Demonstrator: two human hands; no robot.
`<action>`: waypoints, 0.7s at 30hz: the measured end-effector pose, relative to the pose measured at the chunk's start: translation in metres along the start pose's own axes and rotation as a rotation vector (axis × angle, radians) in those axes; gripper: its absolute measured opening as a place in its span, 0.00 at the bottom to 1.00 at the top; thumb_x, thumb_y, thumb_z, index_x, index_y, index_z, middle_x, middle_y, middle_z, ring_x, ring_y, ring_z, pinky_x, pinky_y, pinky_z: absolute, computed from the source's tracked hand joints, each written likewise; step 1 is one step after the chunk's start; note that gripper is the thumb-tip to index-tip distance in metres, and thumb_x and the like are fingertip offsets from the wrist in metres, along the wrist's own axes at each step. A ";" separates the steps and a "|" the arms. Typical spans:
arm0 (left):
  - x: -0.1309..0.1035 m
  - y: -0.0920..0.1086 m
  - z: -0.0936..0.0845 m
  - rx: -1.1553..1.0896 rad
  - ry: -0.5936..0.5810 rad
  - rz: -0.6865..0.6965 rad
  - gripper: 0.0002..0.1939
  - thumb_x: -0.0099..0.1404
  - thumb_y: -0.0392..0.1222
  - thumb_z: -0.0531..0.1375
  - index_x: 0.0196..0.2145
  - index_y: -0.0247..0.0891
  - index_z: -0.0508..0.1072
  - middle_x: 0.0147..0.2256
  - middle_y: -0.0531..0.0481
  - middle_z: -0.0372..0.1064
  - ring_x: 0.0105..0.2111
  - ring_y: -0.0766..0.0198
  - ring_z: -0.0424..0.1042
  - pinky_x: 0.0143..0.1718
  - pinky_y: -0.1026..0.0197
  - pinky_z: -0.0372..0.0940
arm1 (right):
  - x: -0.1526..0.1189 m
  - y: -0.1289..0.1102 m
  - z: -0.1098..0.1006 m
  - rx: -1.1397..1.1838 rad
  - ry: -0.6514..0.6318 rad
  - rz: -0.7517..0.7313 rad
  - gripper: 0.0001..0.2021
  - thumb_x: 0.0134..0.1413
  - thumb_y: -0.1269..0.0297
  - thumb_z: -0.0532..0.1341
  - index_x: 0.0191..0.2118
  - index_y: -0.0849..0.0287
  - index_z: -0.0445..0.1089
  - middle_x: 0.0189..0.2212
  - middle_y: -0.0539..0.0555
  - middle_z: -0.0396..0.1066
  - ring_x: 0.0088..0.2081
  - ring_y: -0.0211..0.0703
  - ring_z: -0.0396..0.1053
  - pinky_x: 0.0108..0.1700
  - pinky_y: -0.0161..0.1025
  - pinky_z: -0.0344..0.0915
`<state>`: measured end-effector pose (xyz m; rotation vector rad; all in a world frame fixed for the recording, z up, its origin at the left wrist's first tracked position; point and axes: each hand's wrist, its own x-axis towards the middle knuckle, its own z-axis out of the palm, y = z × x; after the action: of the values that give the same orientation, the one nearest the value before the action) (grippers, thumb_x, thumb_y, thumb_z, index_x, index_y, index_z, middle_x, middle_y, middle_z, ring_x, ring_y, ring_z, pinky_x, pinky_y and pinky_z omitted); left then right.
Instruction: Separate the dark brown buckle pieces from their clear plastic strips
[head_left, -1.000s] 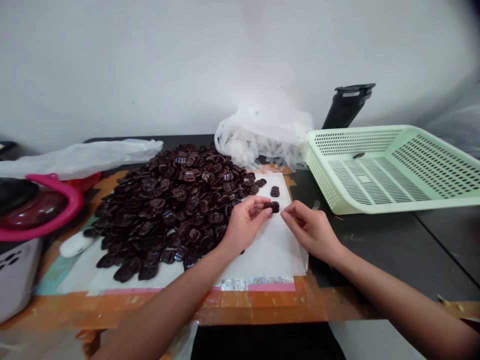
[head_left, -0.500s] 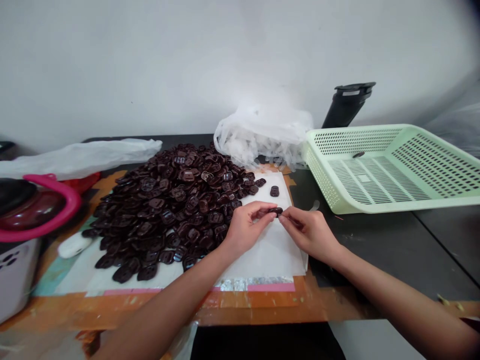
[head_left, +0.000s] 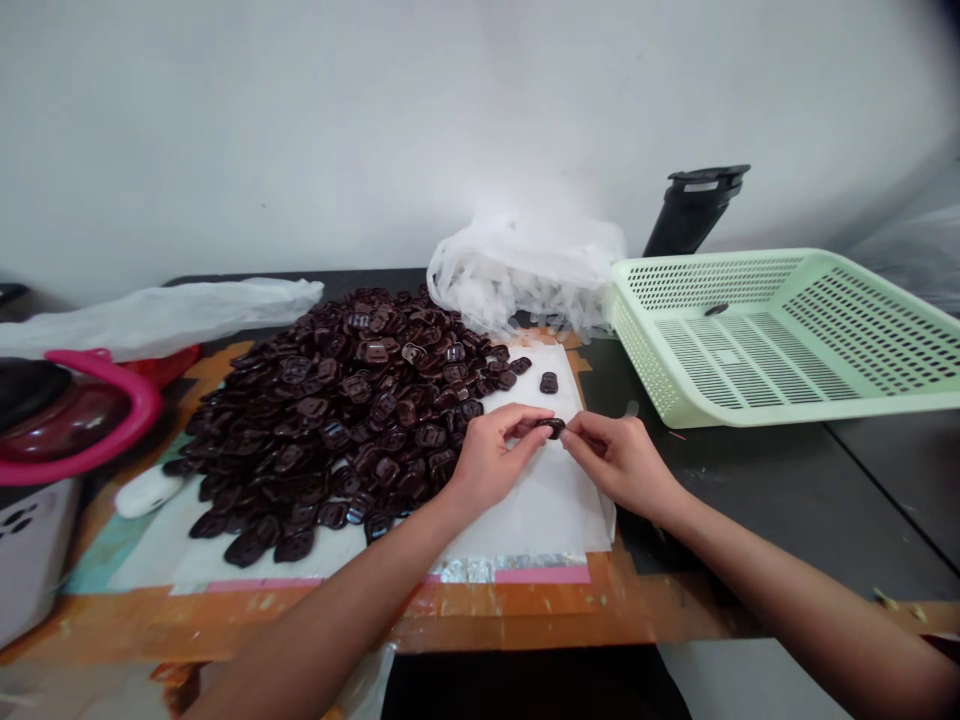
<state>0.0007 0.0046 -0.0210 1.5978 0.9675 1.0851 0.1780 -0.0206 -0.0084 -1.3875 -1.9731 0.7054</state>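
My left hand (head_left: pixel 495 452) pinches a small dark brown piece (head_left: pixel 553 427) between thumb and fingers above the white paper (head_left: pixel 540 505). From the other side, my right hand (head_left: pixel 619 460) has its fingertips pressed together at the piece's right edge; whatever it grips there is too small to make out. A big heap of similar dark brown pieces (head_left: pixel 352 400) lies left of my hands. One loose piece (head_left: pixel 549 382) rests on the paper just beyond my fingers.
A pale green basket (head_left: pixel 675 405) at the right holds one dark piece. Behind the heap lies a clear plastic bag (head_left: pixel 525 265) of whitish bits. A black container (head_left: pixel 694 210) stands at the back. At left are a pink ring (head_left: pixel 142 400), white mouse (head_left: pixel 148 491) and phone (head_left: pixel 34 560).
The dark piece between my hands has tilted slightly, showing more of its face. My right fingertips have shifted a little; my left hand has hardly moved.
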 end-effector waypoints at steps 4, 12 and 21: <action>0.000 -0.001 -0.001 0.047 -0.021 0.026 0.08 0.59 0.36 0.63 0.39 0.35 0.77 0.37 0.44 0.76 0.37 0.60 0.74 0.40 0.59 0.70 | 0.000 0.003 0.003 -0.012 0.005 -0.004 0.12 0.58 0.61 0.55 0.25 0.58 0.63 0.17 0.47 0.60 0.19 0.34 0.55 0.24 0.34 0.50; 0.000 -0.002 0.000 -0.010 0.031 0.014 0.09 0.59 0.38 0.63 0.39 0.36 0.77 0.37 0.45 0.76 0.36 0.60 0.75 0.39 0.58 0.70 | -0.003 0.003 0.005 0.195 0.100 0.047 0.09 0.55 0.59 0.60 0.30 0.57 0.63 0.22 0.50 0.65 0.22 0.36 0.58 0.24 0.35 0.54; -0.001 -0.003 0.001 -0.024 0.006 0.001 0.09 0.59 0.38 0.63 0.39 0.35 0.77 0.37 0.44 0.76 0.36 0.60 0.75 0.40 0.59 0.70 | -0.003 0.007 0.007 0.127 0.119 0.021 0.06 0.57 0.63 0.57 0.31 0.57 0.62 0.22 0.50 0.64 0.23 0.37 0.60 0.26 0.35 0.55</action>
<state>0.0007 0.0040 -0.0241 1.5763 0.9548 1.0990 0.1777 -0.0218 -0.0183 -1.3443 -1.7927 0.7270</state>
